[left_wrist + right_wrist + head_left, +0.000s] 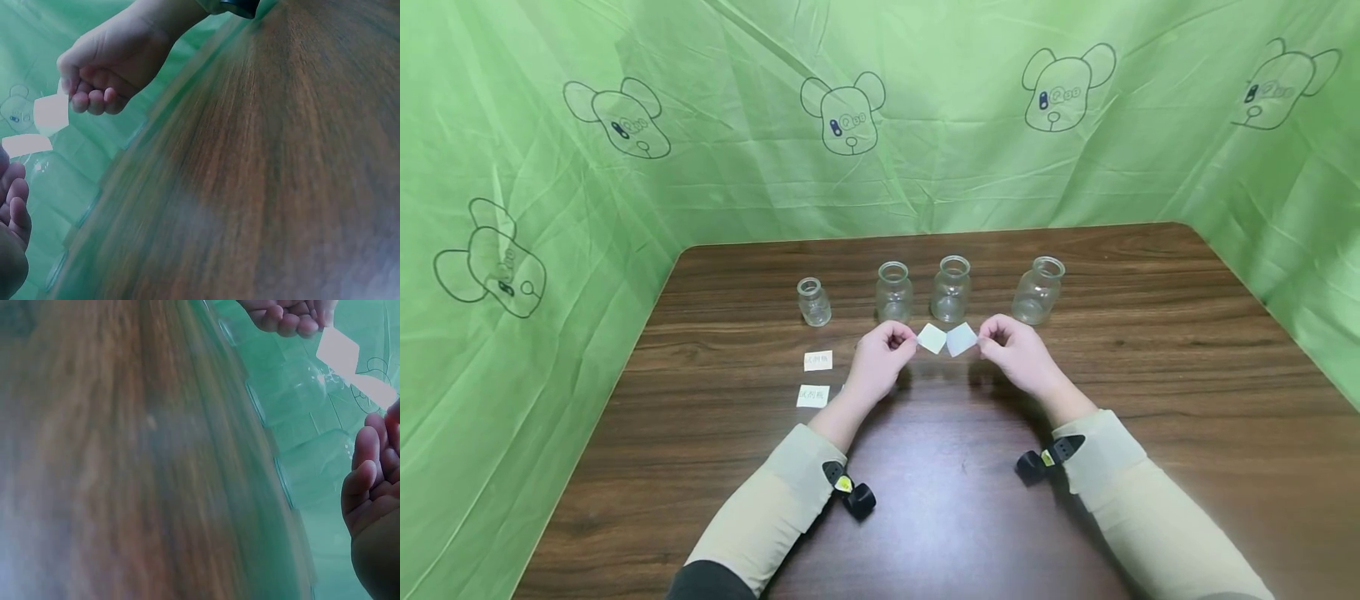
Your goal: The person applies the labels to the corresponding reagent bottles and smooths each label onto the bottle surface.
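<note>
Between thumb and fingers, my left hand [880, 357] pinches a small pale square paper slip [932, 338] by its corner. My right hand [1018, 354] pinches a second white slip [962, 339] the same way. Both slips are held up above the table, their inner corners meeting in the head view. Just behind them stand two clear glass jars, the middle-left jar [894, 293] and the middle-right jar [951, 292]. In the left wrist view the right-hand slip [51, 114] hangs from the fingertips; the right wrist view shows the left-hand slip [338, 352].
A smaller glass jar [814, 303] stands at the left of the row, and another jar [1037, 292] at the right. Two handwritten paper labels, the upper label [818, 361] and the lower label [813, 397], lie left of my left hand. Green cloth [925, 183] hangs behind the wooden table [1180, 358].
</note>
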`<action>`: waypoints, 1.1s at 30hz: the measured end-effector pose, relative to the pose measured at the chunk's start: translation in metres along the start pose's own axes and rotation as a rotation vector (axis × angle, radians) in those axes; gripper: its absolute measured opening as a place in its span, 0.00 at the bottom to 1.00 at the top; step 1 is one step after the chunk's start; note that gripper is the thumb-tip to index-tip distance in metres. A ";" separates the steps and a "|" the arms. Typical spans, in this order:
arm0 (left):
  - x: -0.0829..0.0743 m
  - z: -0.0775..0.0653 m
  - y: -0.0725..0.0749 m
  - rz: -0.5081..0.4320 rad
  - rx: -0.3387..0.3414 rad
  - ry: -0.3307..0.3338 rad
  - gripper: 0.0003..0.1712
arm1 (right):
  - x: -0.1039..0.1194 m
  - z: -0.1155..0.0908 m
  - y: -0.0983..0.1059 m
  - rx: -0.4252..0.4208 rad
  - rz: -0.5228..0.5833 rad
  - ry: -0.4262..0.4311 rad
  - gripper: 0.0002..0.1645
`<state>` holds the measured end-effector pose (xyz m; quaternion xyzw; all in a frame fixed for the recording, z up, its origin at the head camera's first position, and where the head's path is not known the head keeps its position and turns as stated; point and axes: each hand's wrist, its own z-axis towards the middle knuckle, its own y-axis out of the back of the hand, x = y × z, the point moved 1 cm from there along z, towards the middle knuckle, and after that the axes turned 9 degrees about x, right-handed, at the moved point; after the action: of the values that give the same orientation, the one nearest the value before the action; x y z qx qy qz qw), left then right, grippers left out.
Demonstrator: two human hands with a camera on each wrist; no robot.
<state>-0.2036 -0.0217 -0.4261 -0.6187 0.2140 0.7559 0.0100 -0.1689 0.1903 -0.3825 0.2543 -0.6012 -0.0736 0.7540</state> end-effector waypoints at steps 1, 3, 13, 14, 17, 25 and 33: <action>0.001 0.000 0.000 0.002 -0.002 -0.002 0.04 | 0.000 0.000 0.001 -0.004 -0.005 -0.005 0.03; 0.002 0.000 0.001 0.007 -0.007 -0.009 0.04 | 0.000 -0.002 0.002 -0.011 -0.020 -0.011 0.03; 0.005 -0.002 0.005 0.013 -0.030 -0.014 0.04 | -0.002 -0.009 0.010 -0.016 -0.086 -0.050 0.03; 0.005 -0.002 0.006 0.013 -0.034 -0.013 0.04 | -0.003 -0.010 0.011 -0.014 -0.094 -0.052 0.03; 0.004 -0.002 0.008 0.015 -0.046 -0.009 0.04 | -0.004 -0.013 0.015 -0.009 -0.118 -0.059 0.03; 0.005 0.000 0.018 0.042 -0.077 -0.007 0.04 | -0.049 -0.017 0.031 -0.001 -0.146 -0.105 0.01; 0.005 0.001 0.024 0.045 -0.095 -0.001 0.04 | -0.065 -0.022 0.041 0.052 -0.141 -0.144 0.03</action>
<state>-0.2126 -0.0442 -0.4229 -0.6130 0.1916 0.7656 -0.0364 -0.1729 0.2593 -0.4225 0.3095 -0.6361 -0.1286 0.6950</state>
